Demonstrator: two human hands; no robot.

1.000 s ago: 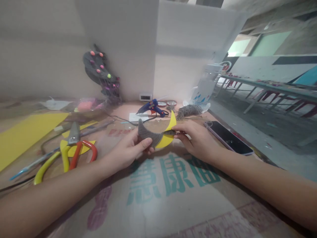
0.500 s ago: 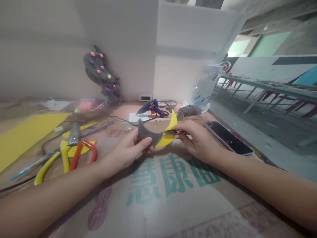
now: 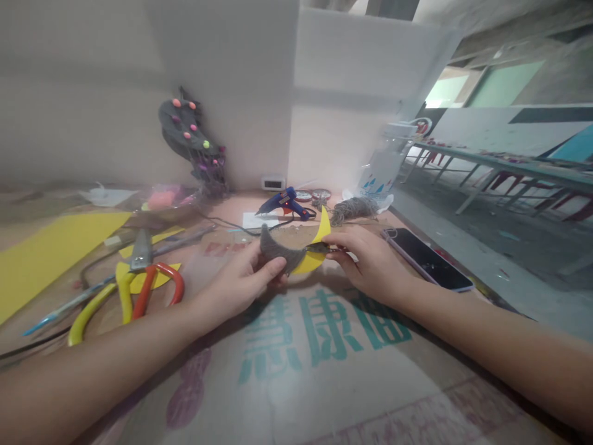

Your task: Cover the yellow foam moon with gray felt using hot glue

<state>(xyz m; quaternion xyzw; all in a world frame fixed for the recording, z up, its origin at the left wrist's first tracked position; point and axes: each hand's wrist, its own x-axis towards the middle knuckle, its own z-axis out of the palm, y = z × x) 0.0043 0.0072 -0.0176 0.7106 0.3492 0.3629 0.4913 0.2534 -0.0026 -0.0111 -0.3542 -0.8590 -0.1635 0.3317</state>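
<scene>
A yellow crescent-shaped cutout (image 3: pixel 319 240), its left half wrapped in grey yarn, is held upright just above the cardboard sheet (image 3: pixel 324 371). My left hand (image 3: pixel 241 281) grips the yarn-wrapped end, thumb across its front. My right hand (image 3: pixel 370 259) pinches the grey yarn strand at the crescent's middle, against the yellow part. A loose bundle of the same grey yarn (image 3: pixel 353 207) lies behind my right hand.
A blue glue gun (image 3: pixel 283 203) lies behind the crescent. Scissors with yellow and red handles (image 3: pixel 134 281) lie on the left by yellow foam sheets (image 3: pixel 50 256). A dark phone (image 3: pixel 428 258) rests on the right near the table edge. A black decorated piece (image 3: pixel 189 139) leans on the wall.
Almost nothing has moved. Both hands keep their hold on the crescent and the yarn; the view has shifted very slightly.
</scene>
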